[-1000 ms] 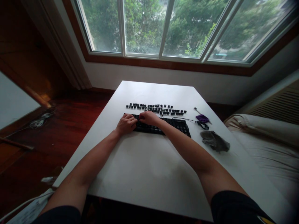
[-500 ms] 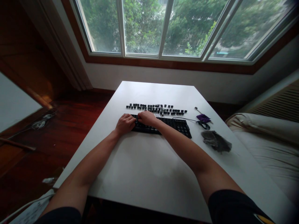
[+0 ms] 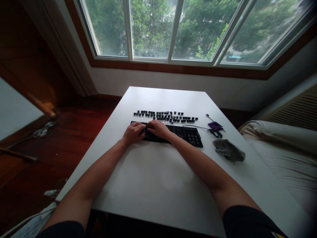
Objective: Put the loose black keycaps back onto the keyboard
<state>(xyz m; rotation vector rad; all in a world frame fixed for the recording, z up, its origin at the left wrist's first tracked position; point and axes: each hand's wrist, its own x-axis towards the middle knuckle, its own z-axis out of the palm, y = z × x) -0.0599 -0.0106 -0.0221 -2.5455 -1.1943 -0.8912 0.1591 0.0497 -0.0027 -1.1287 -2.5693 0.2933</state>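
A black keyboard (image 3: 184, 133) lies across the middle of the white table, its left part covered by both my hands. My left hand (image 3: 133, 133) bends over the keyboard's left end, fingers curled around it. Close beside it, my right hand (image 3: 158, 128) has its fingertips pressed together low over the keys; whatever they hold is too small and hidden to make out. Just beyond the keyboard, loose black keycaps (image 3: 160, 115) lie in several uneven rows.
Right of the keyboard are a cable (image 3: 216, 133), a purple cloth (image 3: 215, 125) with a thin-handled brush (image 3: 210, 116), and a crumpled grey rag (image 3: 229, 150). The white table (image 3: 158, 178) stands before a window, with a pale sofa (image 3: 272, 148) to the right.
My right hand has lowered and turned slightly, its fingers now reaching down to the keys beside my left hand. My left fingers have shifted a little. The keyboard looks unmoved.
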